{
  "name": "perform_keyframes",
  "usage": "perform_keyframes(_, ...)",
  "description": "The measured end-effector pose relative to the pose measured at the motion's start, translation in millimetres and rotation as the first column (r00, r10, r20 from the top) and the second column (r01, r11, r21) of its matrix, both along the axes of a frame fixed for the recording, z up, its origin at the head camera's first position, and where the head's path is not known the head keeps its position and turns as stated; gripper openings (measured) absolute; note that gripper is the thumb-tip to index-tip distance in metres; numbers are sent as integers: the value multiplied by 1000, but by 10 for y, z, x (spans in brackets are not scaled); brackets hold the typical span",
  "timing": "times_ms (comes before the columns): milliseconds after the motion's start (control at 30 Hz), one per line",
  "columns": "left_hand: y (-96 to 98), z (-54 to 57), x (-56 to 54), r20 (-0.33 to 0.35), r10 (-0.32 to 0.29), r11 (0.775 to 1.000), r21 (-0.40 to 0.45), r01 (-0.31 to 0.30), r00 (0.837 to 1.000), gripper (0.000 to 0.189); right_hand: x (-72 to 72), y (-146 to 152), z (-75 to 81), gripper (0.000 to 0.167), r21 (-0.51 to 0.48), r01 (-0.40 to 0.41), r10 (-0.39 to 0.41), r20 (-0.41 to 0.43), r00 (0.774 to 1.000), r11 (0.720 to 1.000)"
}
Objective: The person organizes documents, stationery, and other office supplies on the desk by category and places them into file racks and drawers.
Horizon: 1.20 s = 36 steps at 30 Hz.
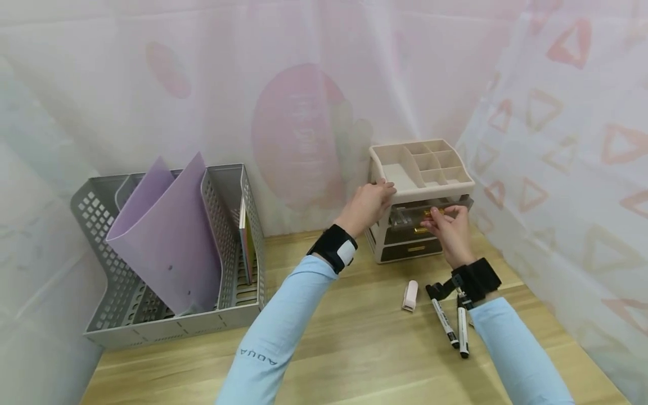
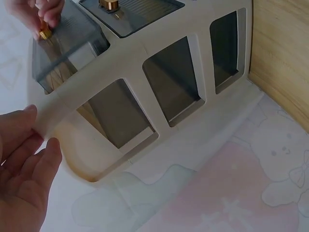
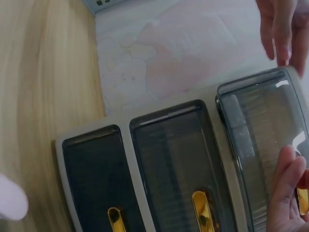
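A cream desktop drawer organizer (image 1: 430,193) stands at the back right, with an open compartment tray on top and three smoky see-through drawers below. My left hand (image 1: 365,205) holds its top left front corner; in the left wrist view, the thumb and fingers (image 2: 46,166) lie on either side of the edge. The top drawer (image 3: 260,116) sticks out a little past the frame. My right hand (image 1: 452,233) pinches the gold handle (image 2: 45,32) of that drawer. Pale rectangular shapes show through the drawer front. The middle drawer (image 3: 178,150) and bottom drawer (image 3: 99,169) sit closed.
A pale pink stapler-like object (image 1: 410,296) lies before the organizer. Black-and-white markers (image 1: 445,323) lie beneath my right wrist. At left, a grey file rack (image 1: 192,326) holds a purple folder (image 1: 172,247) and thin booklets (image 1: 246,247). Patterned curtains (image 1: 212,73) enclose the wooden table (image 1: 354,337).
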<state>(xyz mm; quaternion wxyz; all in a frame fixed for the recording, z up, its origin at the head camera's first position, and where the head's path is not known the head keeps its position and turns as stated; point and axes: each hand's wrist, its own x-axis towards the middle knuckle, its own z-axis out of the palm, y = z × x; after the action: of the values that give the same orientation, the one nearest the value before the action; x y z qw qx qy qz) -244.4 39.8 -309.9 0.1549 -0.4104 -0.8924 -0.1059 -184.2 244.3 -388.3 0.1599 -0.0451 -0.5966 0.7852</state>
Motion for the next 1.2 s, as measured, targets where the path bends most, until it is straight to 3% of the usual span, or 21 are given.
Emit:
perform_keyframes(200,33,16,4,-10,-7,1000,-24,7,1000,30,-176,-4,-12,33,-32,1,-1,3,1000,999)
perform_keyframes(367,96,78,-8,20,-2,997,-71,3,1000,39,-165,96,-37,34,-26,14,-14,13,1000,1000)
perform_keyframes(533,112,125,-6,57,-1,994,-108,7,998,44,-40,172,-218,30,-38,101,-95,137,986,994)
perform_keyframes(667,102,133,-16,40,11,991,-134,-5,999,43,-10,196,-375,33,-61,46,-30,243,970,997)
perform_keyframes(800,121,132,-21,10,10,988,-157,-9,1000,40,-72,187,-422,38,-36,-14,23,264,964,999)
perform_keyframes(933,163,138,-2,-24,-4,981,-193,-1,1000,38,-113,162,-451,31,-51,40,-25,273,962,998)
perform_keyframes(1033,200,134,17,-39,-21,976,-218,12,999,36,-32,193,-502,30,-73,75,-53,269,962,994)
perform_keyframes(1200,233,134,33,-45,-26,977,-214,16,999,35,248,223,-568,30,-75,95,-75,232,970,993)
